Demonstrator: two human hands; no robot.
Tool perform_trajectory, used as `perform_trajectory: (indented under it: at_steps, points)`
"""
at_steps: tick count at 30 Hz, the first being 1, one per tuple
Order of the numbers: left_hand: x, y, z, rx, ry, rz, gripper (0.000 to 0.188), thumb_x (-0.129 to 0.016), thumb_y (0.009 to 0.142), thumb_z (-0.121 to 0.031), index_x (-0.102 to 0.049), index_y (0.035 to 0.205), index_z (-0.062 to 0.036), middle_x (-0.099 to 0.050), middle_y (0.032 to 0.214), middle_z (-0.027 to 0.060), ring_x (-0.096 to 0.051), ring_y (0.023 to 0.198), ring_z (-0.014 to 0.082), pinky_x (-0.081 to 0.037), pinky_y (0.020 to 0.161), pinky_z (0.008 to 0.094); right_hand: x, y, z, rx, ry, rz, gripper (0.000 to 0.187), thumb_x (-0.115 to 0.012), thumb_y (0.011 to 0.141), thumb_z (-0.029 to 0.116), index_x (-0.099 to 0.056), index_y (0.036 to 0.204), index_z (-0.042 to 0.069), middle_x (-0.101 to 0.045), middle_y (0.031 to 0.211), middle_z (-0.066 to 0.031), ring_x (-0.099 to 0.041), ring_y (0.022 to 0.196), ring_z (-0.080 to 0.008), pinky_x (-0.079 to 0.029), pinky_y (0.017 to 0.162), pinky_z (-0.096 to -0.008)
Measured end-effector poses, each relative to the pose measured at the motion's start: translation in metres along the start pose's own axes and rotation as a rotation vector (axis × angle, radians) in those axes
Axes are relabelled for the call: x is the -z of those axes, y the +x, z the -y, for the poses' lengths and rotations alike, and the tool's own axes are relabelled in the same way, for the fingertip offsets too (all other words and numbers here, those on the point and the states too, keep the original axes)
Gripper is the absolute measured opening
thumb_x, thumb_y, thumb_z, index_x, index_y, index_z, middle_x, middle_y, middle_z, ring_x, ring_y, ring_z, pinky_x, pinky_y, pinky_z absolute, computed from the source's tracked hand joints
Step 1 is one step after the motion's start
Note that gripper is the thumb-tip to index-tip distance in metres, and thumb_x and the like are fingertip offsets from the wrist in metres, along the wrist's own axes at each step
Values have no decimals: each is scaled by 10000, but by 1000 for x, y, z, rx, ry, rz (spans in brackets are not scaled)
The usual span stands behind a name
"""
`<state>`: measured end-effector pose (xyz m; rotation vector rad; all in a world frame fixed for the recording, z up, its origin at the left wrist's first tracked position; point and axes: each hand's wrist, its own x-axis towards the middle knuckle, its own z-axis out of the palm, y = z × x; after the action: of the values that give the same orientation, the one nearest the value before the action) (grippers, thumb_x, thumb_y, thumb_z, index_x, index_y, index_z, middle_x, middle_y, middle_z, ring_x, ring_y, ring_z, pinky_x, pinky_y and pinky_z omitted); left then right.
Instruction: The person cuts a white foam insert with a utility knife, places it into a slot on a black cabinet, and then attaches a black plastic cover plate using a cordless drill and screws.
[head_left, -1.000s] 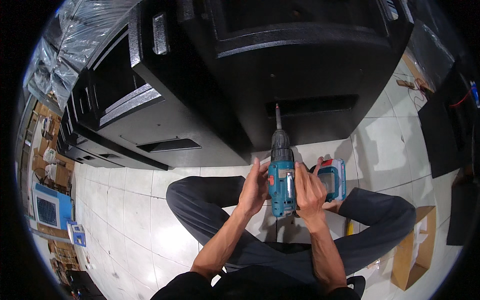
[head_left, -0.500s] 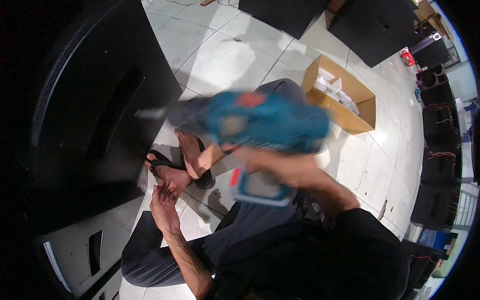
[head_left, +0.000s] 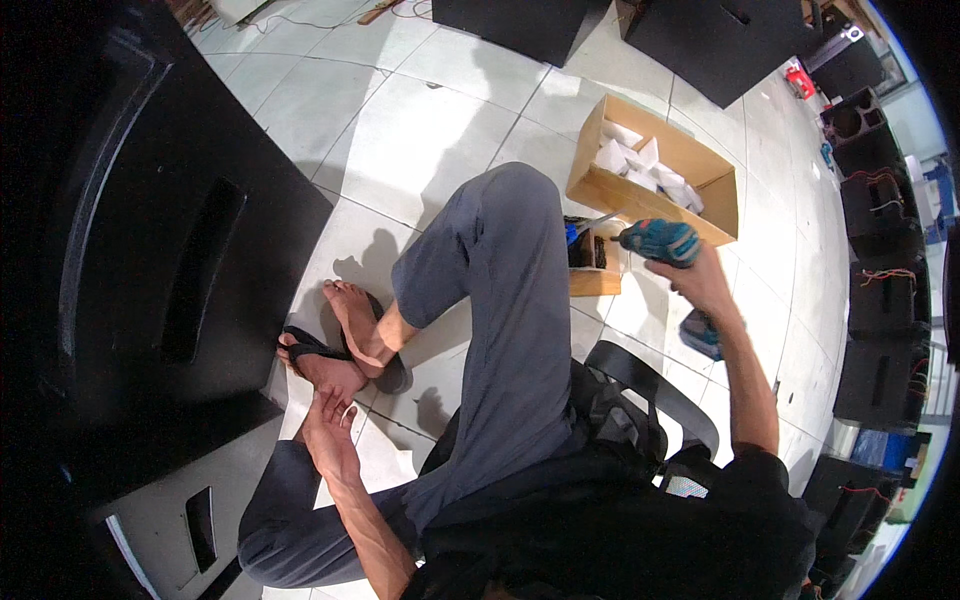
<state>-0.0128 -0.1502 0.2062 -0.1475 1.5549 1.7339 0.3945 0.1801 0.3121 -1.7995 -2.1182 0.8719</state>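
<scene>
My right hand is closed around the grip of a teal cordless drill, to the right of my raised knee. The drill's tip points left, just over a small wooden box with dark contents and a blue-handled tool; whether it touches anything there I cannot tell. My left hand rests low near my sandalled feet, palm turned up, its fingers loosely curled and a little apart. Nothing I can make out lies in it. A large black cabinet with a slot-shaped recess stands close on the left.
Behind the small box is a cardboard box holding white pieces. More black cabinets stand at the far side, and a row of them with loose wires lines the right. A black strapped bag lies by my hip on the tiled floor.
My right hand has carried the drill from in front of the black cabinet to the right, over the small box. My left hand has stayed in nearly the same place.
</scene>
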Motion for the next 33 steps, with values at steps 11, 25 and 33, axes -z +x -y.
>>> perform_trajectory:
  at_steps: [11, 25, 33]
  points:
    - [-21, -12, -6, -19, 79, -46, 305, -574, 949, -284, -604, 1093, -17, -633, 1016, 85, -573, 901, 180, -441, 831, 327, -68, 28, -73, -245, 239, -6, 257, -754, 800, 230, -662, 882, 5, -618, 635, -28, -555, 486, -88, -474, 456, -250]
    - [-48, -16, -6, -174, 99, -58, 298, -558, 968, -241, -593, 1102, 22, -642, 1028, 113, -616, 935, 190, -476, 823, 324, 23, -34, 22, -314, 376, -47, 239, -777, 762, 163, -661, 923, 28, -603, 677, 1, -537, 531, -79, -426, 476, -235]
    - [-172, -33, -50, -408, 133, 405, 206, -578, 949, -108, -666, 1100, 2, -690, 1008, 92, -646, 915, 148, -513, 833, 273, 81, -111, 90, 17, 501, -235, 364, -734, 697, 23, -671, 1053, -19, -692, 1000, -104, -642, 839, -187, -503, 752, -312]
